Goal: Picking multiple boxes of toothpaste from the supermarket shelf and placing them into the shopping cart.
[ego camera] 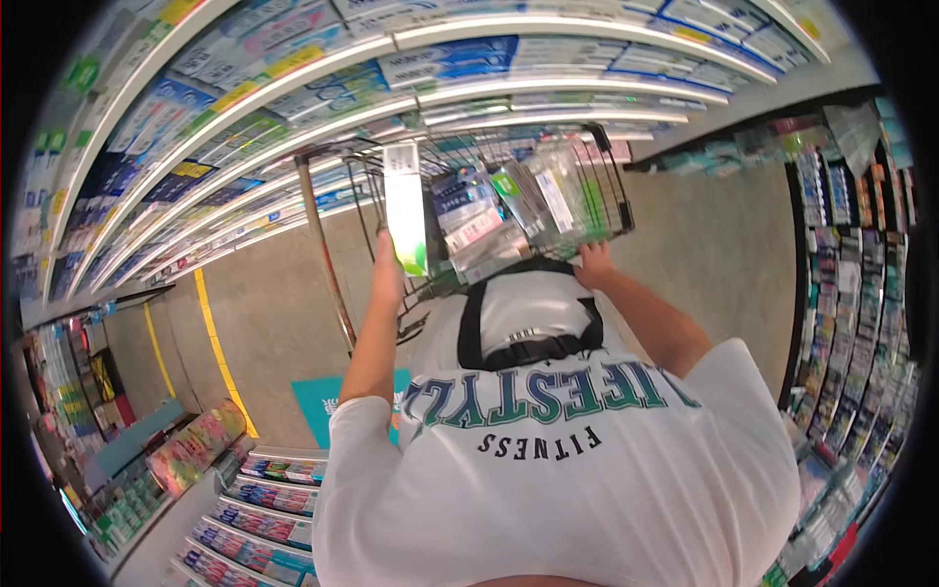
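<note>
My left hand (387,268) holds a tall white carton with green at its lower end (405,213) by its left edge, at the left side of a black wire cart basket (625,213). My right hand (596,264) is at the near right edge of the basket, its fingers touching the rim; how firmly they grip is unclear. Inside the basket lie a dark blue package (462,198), a white and pink box (473,229), a green and grey box (519,194) and clear plastic packaging (561,183). A black-strapped white bag (532,312) rests against my front.
Long shelves of boxed goods (440,62) curve across the top and left, close beyond the basket. Another shelf stands at the right (843,293), and tiered shelves (264,513) at lower left. Yellow lines (216,341) and a teal floor mat (312,407) mark the grey floor.
</note>
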